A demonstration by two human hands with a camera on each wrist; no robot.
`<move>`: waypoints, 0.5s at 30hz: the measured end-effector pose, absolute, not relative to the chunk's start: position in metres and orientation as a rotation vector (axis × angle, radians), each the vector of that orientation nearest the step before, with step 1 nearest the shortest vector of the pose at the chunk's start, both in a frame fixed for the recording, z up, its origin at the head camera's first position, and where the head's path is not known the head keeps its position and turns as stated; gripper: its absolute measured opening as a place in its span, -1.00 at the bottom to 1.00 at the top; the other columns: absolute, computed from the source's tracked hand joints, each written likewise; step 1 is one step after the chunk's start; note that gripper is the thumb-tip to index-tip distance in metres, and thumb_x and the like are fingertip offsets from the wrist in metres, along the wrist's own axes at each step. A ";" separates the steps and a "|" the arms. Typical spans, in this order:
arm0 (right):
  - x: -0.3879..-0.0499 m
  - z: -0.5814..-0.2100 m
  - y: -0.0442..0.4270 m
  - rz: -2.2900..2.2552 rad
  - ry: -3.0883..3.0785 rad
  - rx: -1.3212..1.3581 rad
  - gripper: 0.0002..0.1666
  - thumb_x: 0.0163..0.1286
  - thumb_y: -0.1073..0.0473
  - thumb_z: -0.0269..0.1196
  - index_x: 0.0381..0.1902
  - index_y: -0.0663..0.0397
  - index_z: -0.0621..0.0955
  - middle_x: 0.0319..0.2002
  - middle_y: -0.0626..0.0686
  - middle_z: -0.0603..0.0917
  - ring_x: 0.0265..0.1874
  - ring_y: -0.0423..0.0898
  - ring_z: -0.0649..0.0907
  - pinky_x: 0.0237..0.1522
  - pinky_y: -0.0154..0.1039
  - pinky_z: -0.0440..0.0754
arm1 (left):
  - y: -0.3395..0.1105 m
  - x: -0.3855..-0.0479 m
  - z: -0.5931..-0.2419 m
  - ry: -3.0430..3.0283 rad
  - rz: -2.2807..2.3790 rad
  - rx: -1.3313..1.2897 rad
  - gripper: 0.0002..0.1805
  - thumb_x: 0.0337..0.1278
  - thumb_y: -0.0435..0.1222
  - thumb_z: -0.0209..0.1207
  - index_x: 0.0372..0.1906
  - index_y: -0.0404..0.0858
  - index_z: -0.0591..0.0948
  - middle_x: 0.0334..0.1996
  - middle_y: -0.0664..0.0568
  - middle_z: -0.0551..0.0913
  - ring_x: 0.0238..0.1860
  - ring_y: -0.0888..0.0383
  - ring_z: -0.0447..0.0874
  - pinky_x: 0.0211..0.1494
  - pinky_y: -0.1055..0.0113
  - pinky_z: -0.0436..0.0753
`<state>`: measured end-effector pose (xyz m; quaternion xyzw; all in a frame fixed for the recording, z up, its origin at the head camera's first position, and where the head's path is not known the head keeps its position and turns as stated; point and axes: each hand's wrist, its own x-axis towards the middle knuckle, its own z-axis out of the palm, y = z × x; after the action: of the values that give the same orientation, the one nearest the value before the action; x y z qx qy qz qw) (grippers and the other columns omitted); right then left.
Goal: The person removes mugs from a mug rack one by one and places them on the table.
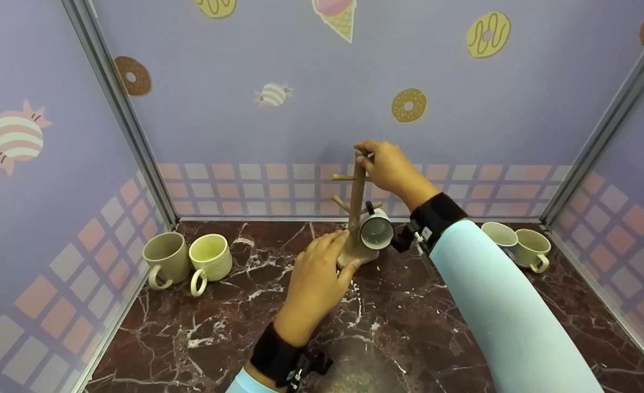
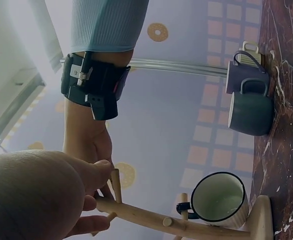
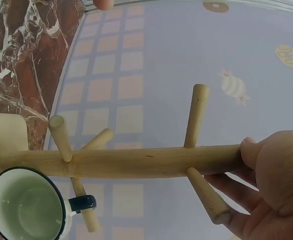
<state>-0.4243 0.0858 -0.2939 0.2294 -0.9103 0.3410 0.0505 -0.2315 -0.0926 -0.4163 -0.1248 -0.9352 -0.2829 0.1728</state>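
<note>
A wooden mug tree (image 1: pixel 358 196) with several pegs stands on the marbled table. My right hand (image 1: pixel 390 166) grips the top end of its post, thumb on one side and fingers on the other. From a lower peg (image 3: pixel 90 220) hangs a white mug (image 1: pixel 377 230) with a dark rim and dark handle, its mouth facing me. In the head view my left hand (image 1: pixel 322 270) overlaps the tree's base (image 1: pixel 366 255), fingers extended. The right wrist view shows that base (image 3: pixel 6 132) without a hand on it, so the left hand seems to hover in front.
On the left stand a grey-beige mug (image 1: pixel 166 257) and a pale yellow-green mug (image 1: pixel 211 256). To the right are a ribbed cream mug (image 1: pixel 530 250), a purple mug (image 2: pixel 246 77) and a dark teal mug (image 2: pixel 251 115). Patterned walls (image 1: pixel 300 136) enclose the table.
</note>
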 end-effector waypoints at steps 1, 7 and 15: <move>-0.424 -0.293 0.086 1.035 -2.768 0.696 -0.48 0.84 0.18 0.18 0.63 0.14 0.57 0.40 0.29 0.74 0.37 0.21 0.75 0.38 0.09 0.80 | -0.092 -0.232 -0.417 -2.655 -0.796 -0.355 -0.25 0.61 0.07 0.32 0.70 -0.12 0.49 0.65 -0.11 0.56 0.66 -0.23 0.51 0.73 -0.33 0.49; -0.427 -0.293 0.087 1.015 -2.760 0.693 -0.53 0.83 0.20 0.18 0.57 0.16 0.62 0.35 0.30 0.77 0.36 0.24 0.76 0.39 0.13 0.77 | -0.090 -0.232 -0.418 -2.648 -0.779 -0.379 -0.23 0.58 0.08 0.35 0.70 -0.14 0.50 0.66 -0.06 0.56 0.65 -0.20 0.54 0.70 -0.35 0.52; -0.426 -0.297 0.085 0.972 -2.713 0.692 -0.59 0.81 0.17 0.22 0.45 0.16 0.70 0.28 0.27 0.82 0.30 0.22 0.80 0.37 0.13 0.79 | -0.091 -0.232 -0.422 -2.647 -0.794 -0.382 -0.23 0.56 0.05 0.38 0.69 -0.15 0.51 0.66 -0.04 0.56 0.63 -0.17 0.57 0.66 -0.36 0.56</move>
<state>-0.4257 0.0852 -0.2974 0.2326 -0.9118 0.3265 0.0887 -0.2321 -0.0908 -0.4217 -0.1348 -0.9342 -0.2801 0.1753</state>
